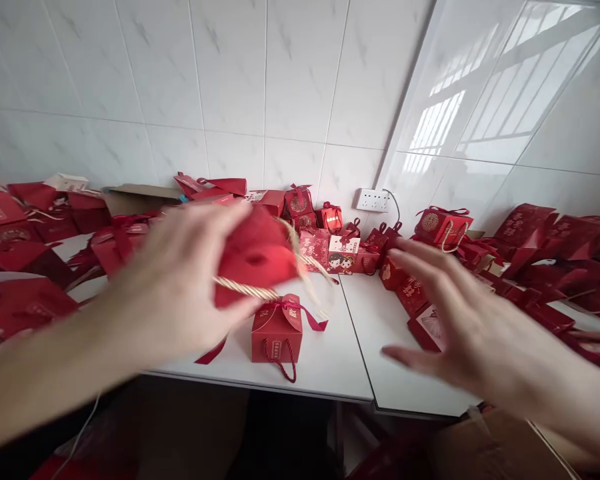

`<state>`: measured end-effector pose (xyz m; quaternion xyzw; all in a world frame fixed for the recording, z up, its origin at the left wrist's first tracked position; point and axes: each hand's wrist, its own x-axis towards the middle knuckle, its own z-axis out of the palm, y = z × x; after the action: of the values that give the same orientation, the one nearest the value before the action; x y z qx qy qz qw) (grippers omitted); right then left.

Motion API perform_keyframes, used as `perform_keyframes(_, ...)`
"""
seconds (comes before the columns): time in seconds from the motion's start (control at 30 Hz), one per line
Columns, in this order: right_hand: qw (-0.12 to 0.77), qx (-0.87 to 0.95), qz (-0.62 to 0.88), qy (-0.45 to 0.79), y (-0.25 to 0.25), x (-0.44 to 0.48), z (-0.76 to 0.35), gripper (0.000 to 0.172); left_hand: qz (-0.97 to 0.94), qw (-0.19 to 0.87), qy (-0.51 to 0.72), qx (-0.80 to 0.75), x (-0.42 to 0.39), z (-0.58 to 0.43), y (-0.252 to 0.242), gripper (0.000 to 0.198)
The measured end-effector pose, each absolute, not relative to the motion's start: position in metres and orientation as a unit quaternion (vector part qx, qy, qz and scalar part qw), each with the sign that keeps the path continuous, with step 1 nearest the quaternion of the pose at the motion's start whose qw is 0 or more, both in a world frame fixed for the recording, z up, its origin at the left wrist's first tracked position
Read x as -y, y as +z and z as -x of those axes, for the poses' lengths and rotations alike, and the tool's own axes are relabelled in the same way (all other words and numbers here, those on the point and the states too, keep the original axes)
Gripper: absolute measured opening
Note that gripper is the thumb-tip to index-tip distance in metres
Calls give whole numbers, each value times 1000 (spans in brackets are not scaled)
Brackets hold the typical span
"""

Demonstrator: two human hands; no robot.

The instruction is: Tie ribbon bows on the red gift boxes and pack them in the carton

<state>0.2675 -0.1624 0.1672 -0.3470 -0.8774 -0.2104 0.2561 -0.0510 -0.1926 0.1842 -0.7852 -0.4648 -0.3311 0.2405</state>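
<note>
My left hand (180, 283) is closed on a flat red paper gift bag (257, 257) with cream rope handles, held above the white table (330, 363). The bag and hand are blurred by motion. Just below the bag stands a small red gift box (276, 333) with a ribbon bow and a cord loop. My right hand (460, 320) hovers over the right part of the table with fingers spread, holding nothing. It is nearest to the red boxes (420, 303) lying at the table's right side.
Many red gift boxes and bags crowd the back of the table (340, 250) and both sides. A white wall socket (373, 199) with a cable sits on the tiled wall. A cardboard box (140, 197) lies at the back left. Cardboard shows under the table (485, 443).
</note>
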Motion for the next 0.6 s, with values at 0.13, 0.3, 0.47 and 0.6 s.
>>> perform_keyframes(0.13, 234, 909, 297, -175, 161, 196, -230, 94, 870, 197, -311, 328, 195, -14, 160, 83)
perform_keyframes(0.3, 181, 906, 354, -147, 157, 212, -257, 95, 913, 100, -314, 239, 188, -44, 147, 85)
perform_keyframes(0.47, 199, 858, 456, -128, 160, 196, -316, 77, 913, 114, -340, 195, 174, -39, 134, 82)
perform_keyframes(0.6, 403, 642, 612, -227, 169, 145, -410, 79, 876, 169, -352, 284, 150, -11, 104, 62)
